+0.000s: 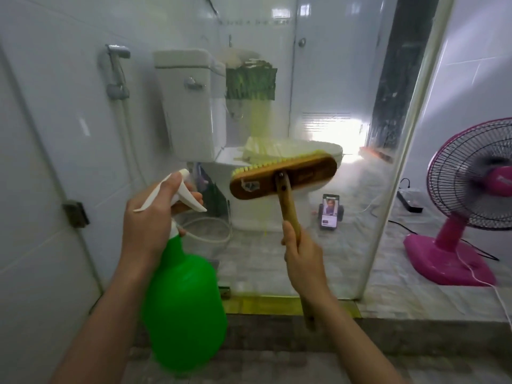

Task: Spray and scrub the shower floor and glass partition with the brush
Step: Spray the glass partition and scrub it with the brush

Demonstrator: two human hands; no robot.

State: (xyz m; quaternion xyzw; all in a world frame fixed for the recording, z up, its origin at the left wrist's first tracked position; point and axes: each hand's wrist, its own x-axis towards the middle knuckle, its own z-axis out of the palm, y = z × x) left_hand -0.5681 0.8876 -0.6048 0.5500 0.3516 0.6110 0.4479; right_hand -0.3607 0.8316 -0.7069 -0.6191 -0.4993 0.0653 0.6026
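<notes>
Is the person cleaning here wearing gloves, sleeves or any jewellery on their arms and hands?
No. The left hand and right hand are both bare, with no gloves. No rings, watch or bracelet show. The left forearm and right forearm are uncovered down to the picture's bottom edge, so no sleeve is in view. The nails look short and unpainted.
</notes>
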